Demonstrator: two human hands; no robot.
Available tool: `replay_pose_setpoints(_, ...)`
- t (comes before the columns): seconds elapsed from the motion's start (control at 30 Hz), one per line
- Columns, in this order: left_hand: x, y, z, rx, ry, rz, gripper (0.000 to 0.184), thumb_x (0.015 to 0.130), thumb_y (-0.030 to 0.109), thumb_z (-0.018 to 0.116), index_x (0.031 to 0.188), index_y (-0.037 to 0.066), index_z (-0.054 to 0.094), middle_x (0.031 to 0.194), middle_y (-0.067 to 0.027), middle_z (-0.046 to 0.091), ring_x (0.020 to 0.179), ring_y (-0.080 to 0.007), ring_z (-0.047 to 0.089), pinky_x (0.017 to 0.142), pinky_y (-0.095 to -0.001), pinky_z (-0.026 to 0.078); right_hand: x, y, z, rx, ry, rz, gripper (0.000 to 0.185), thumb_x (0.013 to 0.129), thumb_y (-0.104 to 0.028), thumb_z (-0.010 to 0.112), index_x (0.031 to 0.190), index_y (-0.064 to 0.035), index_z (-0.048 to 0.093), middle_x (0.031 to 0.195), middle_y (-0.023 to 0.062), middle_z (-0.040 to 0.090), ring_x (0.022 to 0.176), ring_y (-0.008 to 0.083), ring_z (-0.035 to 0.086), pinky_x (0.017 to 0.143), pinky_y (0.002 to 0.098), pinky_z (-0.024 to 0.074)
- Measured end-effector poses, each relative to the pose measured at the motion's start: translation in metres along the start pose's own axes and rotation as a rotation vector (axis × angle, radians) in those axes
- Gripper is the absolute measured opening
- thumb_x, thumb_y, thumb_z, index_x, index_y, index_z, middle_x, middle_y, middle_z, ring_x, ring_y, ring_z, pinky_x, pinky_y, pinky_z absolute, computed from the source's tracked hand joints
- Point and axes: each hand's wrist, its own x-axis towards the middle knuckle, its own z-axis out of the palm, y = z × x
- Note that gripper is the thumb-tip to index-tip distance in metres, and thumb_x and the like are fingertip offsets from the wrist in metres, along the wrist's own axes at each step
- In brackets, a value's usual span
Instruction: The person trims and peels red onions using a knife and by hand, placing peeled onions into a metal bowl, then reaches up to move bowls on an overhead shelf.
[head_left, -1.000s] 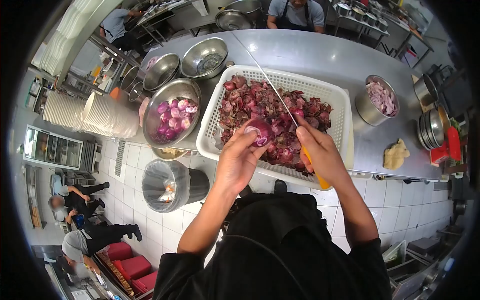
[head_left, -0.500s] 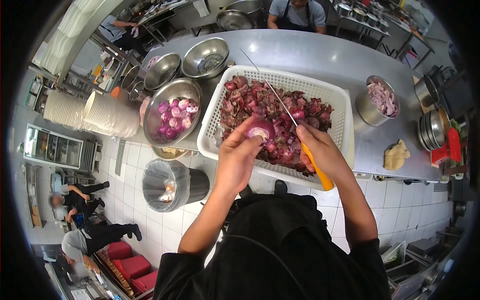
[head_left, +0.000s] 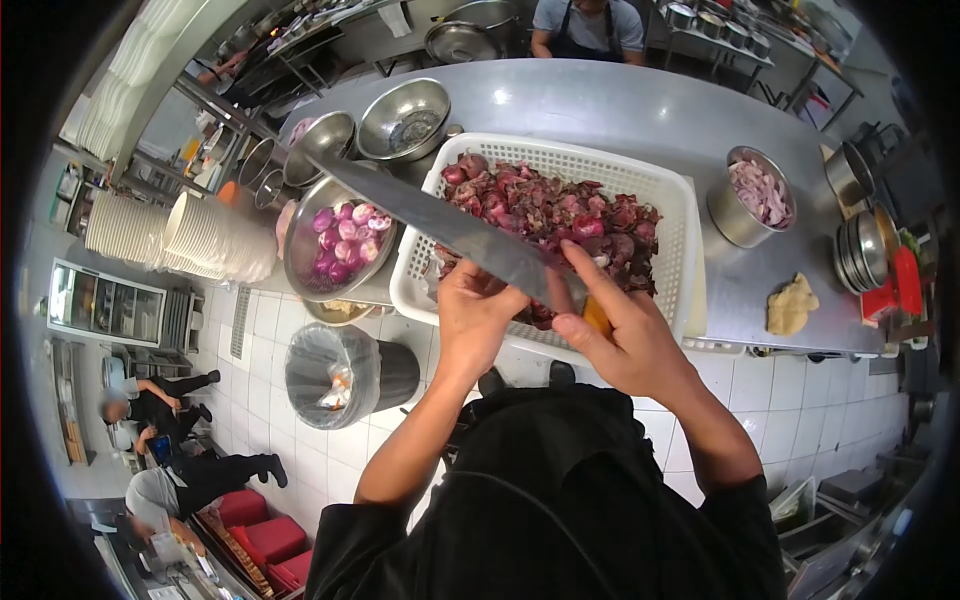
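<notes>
My right hand point(head_left: 640, 345) grips a large knife point(head_left: 430, 218) by its orange handle, mostly covered by the fingers. The broad blade is turned flat towards me and slants up to the left, over the fingertips of my left hand point(head_left: 472, 325). Those fingers are curled; the red onion they held a moment ago is hidden behind the blade. Both hands are above the near side of a white perforated basket point(head_left: 675, 185), full of red onion skins point(head_left: 560, 195) and some onions. Left of it, a steel bowl point(head_left: 300, 270) holds peeled onions point(head_left: 345, 240).
More steel bowls point(head_left: 405, 115) stand behind the onion bowl. On the steel table's right are a pot of onion pieces point(head_left: 760, 195), a tan cloth point(head_left: 792, 305) and stacked bowls point(head_left: 862, 255). A lined bin point(head_left: 330, 375) stands below left. Other people are farther off.
The knife has rotated from edge-on to flat, its tip swinging left and towards me. It now covers the onion in my left hand. My right index finger has stretched out along the blade.
</notes>
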Motion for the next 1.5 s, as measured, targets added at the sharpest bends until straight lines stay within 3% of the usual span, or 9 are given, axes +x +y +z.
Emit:
replay_pose_setpoints(0.73,-0.002,0.005,-0.004,0.195,-0.077,0.052,0.034,0.079,-0.011,0.066,0.112,-0.004,0.064,0.099,-0.0046,0.070,0.090,-0.0114,0.066,0.081,-0.0262,0.053,0.004,0.001,0.007,-0.062,-0.027,0.003,0.059,0.094,-0.030,0.064,0.141,0.0019,0.046,0.068,0.0195,0.063,0.065,0.0378,0.066,0.061,0.0386,0.0501)
replay_pose_setpoints(0.93,0.000,0.003,-0.015,0.118,-0.171,0.107,0.048,0.077,-0.019,0.065,0.123,-0.004,0.058,0.120,-0.0103,0.063,0.104,-0.0164,0.065,0.088,-0.0285,0.053,0.007,0.008,-0.004,0.335,-0.161,0.252,0.057,0.097,-0.034,0.061,0.140,0.0012,0.049,0.063,0.0109,0.058,0.054,0.0197,0.059,0.057,0.0301,0.0447)
replay_pose_setpoints(0.97,0.000,0.001,-0.018,0.113,-0.185,0.132,0.051,0.077,-0.020,0.065,0.125,-0.004,0.057,0.126,-0.0118,0.061,0.108,-0.0175,0.064,0.090,-0.0292,0.053,0.007,0.003,-0.010,0.570,-0.216,0.415,0.048,0.100,-0.040,0.056,0.127,0.0001,0.058,0.061,0.0036,0.053,0.051,0.0094,0.051,0.051,0.0255,0.0396)
replay_pose_setpoints(1.07,0.000,0.002,-0.023,0.144,-0.224,0.262,0.055,0.074,-0.022,0.064,0.126,-0.006,0.056,0.127,-0.0151,0.061,0.114,-0.0231,0.063,0.092,-0.0325,0.055,0.016,0.016,-0.020,0.621,-0.179,0.523,0.043,0.101,-0.047,0.051,0.104,-0.0043,0.060,0.060,-0.0009,0.050,0.047,0.0068,0.046,0.047,0.0226,0.0363)
replay_pose_setpoints(1.1,0.000,0.002,-0.023,0.124,-0.222,0.259,0.056,0.075,-0.022,0.063,0.127,-0.005,0.055,0.128,-0.0159,0.061,0.114,-0.0231,0.062,0.093,-0.0332,0.055,0.019,0.019,-0.020,0.607,-0.144,0.533,0.044,0.101,-0.051,0.048,0.088,-0.0085,0.051,0.059,0.0003,0.050,0.046,0.0083,0.046,0.045,0.0241,0.0384)
replay_pose_setpoints(1.2,0.003,0.001,-0.026,0.033,-0.182,0.218,0.056,0.076,-0.019,0.062,0.129,-0.005,0.055,0.132,-0.0176,0.059,0.115,-0.0232,0.062,0.095,-0.0348,0.055,0.022,0.031,-0.018,0.596,-0.144,0.647,0.047,0.101,-0.051,0.049,0.104,-0.0044,0.059,0.059,0.0009,0.051,0.046,0.0088,0.047,0.046,0.0241,0.0388)
replay_pose_setpoints(1.3,0.008,-0.004,-0.029,-0.101,-0.098,0.124,0.053,0.080,-0.016,0.061,0.131,-0.004,0.054,0.130,-0.0165,0.060,0.112,-0.0214,0.063,0.094,-0.0336,0.054,0.021,0.028,-0.012,0.550,-0.125,0.695,0.051,0.101,-0.051,0.050,0.103,-0.0010,0.060,0.061,0.0024,0.049,0.049,0.0082,0.047,0.043,0.0240,0.0383)
replay_pose_setpoints(1.4,0.011,-0.008,-0.029,-0.146,-0.031,0.068,0.050,0.084,-0.014,0.062,0.132,-0.004,0.053,0.124,-0.0130,0.063,0.109,-0.0177,0.063,0.094,-0.0308,0.052,0.016,0.028,-0.002,0.450,-0.074,0.612,0.055,0.103,-0.043,0.049,0.137,0.0007,0.052,0.061,0.0022,0.048,0.049,0.0083,0.046,0.045,0.0243,0.0391)
replay_pose_setpoints(1.5,0.012,-0.012,-0.029,-0.109,0.016,0.015,0.049,0.085,-0.012,0.063,0.132,-0.005,0.053,0.118,-0.0115,0.066,0.104,-0.0162,0.064,0.093,-0.0297,0.052,0.015,0.019,0.001,0.452,-0.088,0.392,0.059,0.105,-0.037,0.048,0.153,-0.0057,0.034,0.060,0.0020,0.048,0.048,0.0089,0.044,0.046,0.0251,0.0389)
